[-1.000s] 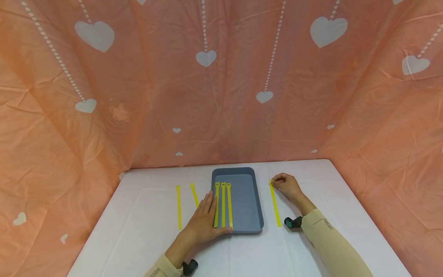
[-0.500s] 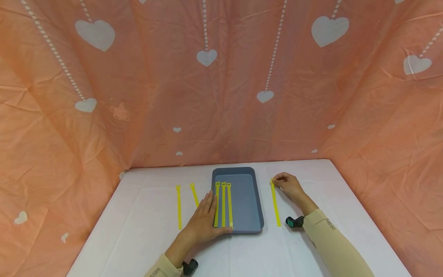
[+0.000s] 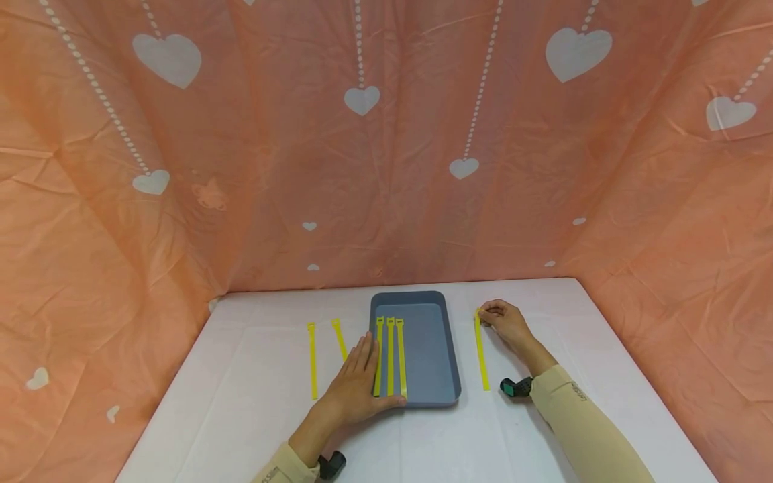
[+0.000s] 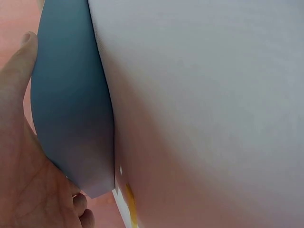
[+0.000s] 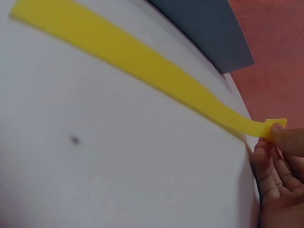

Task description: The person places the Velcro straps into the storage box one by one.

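Observation:
My right hand [image 3: 507, 327] pinches the head end of a yellow cable tie [image 3: 481, 355] to the right of the tray. In the right wrist view the tie [image 5: 142, 64] bends up from the table to the thumb and fingertips. At the near left corner of the grey-blue tray [image 3: 430, 349], my left hand [image 3: 353, 389] rests with straight fingers along the left side and the thumb along the near rim. The left wrist view shows the tray's outer wall [image 4: 71, 95] against that hand. Inside the tray, three yellow cable ties [image 3: 390, 355] lie side by side, lengthwise.
Left of the tray, one yellow cable tie [image 3: 313, 362] lies on the white table [image 3: 253, 376], and another tie [image 3: 339, 337] lies slanted, partly hidden by my left hand. A peach curtain [image 3: 417, 221] with white hearts encloses the table's back and sides.
My right hand has shifted slightly right and up, drawing the pinched cable tie with it; its head end is raised more. The left hand and the tray stay put.

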Motion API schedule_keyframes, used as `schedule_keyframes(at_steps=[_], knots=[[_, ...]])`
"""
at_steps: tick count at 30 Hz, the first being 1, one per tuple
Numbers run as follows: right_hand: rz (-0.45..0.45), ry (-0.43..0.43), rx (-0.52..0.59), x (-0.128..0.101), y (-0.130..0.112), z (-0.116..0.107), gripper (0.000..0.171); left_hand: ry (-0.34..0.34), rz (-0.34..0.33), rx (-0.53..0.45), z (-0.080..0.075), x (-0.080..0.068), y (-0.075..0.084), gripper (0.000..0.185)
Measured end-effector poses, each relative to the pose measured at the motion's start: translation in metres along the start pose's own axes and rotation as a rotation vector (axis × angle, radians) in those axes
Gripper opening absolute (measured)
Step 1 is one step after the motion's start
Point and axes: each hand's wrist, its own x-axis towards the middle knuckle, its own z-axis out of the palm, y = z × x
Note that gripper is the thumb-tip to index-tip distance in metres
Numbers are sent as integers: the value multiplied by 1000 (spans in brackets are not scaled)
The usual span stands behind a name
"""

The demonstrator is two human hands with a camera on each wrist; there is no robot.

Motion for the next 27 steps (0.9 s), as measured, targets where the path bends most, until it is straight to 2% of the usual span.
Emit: schedule_keyframes(at_steps=[7, 14, 27], knots=[[-2, -21, 56, -1, -3, -4, 17, -9, -1, 2, 0, 1, 0, 132], [12, -79, 143, -5, -8, -11, 20, -6, 0, 3, -1, 0, 0, 132], [-90, -71, 55, -11, -23, -22, 27, -13, -2, 8, -1, 1, 0, 132]])
